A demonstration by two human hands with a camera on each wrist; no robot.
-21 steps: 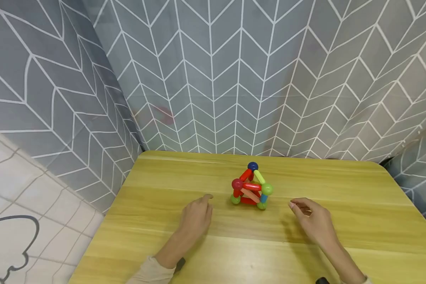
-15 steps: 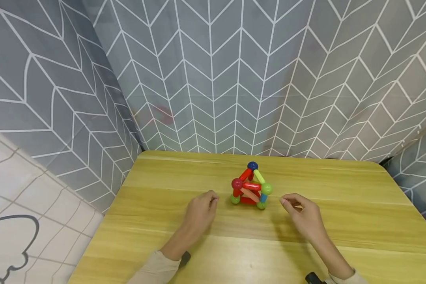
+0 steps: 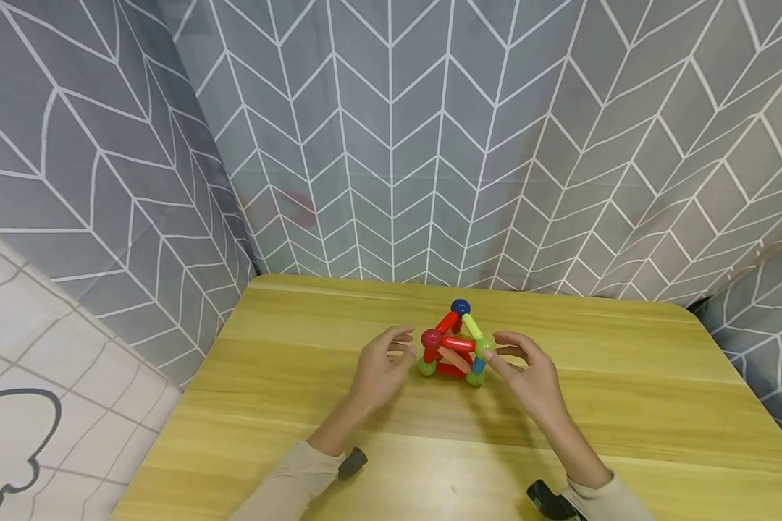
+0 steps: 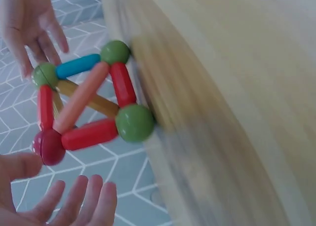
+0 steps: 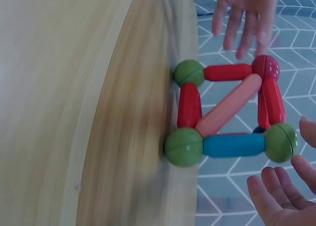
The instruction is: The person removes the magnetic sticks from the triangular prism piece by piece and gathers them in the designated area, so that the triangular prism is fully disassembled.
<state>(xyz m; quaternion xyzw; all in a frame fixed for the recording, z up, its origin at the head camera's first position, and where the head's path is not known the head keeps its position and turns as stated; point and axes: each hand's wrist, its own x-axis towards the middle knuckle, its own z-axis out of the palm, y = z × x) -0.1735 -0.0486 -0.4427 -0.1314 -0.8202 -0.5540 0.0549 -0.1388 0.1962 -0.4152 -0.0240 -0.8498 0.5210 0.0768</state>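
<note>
A construction-toy frame of coloured balls joined by rods (image 3: pixel 459 344) stands on the table, with a dark blue ball (image 3: pixel 460 307) at its top. My left hand (image 3: pixel 379 373) is beside its left side, fingers spread; in the left wrist view the thumb is right at the crimson ball (image 4: pixel 49 147). On the other side, my right hand (image 3: pixel 531 380) has its thumb at the upper light green ball (image 3: pixel 484 348), fingers loosely bent and apart. A salmon rod (image 5: pixel 229 105) runs diagonally across the front face, and a blue rod (image 5: pixel 233 145) forms its right edge.
The wooden table (image 3: pixel 287 434) extends around the toy on all sides. Behind it hangs a grey curtain (image 3: pixel 404 145) with white chevron lines. Black wrist cameras (image 3: pixel 352 463) sit at both cuffs.
Both hands have moved inward and forward to the toy's two sides, and their fingers have spread. The toy keeps its place on the table; the head view has shifted slightly.
</note>
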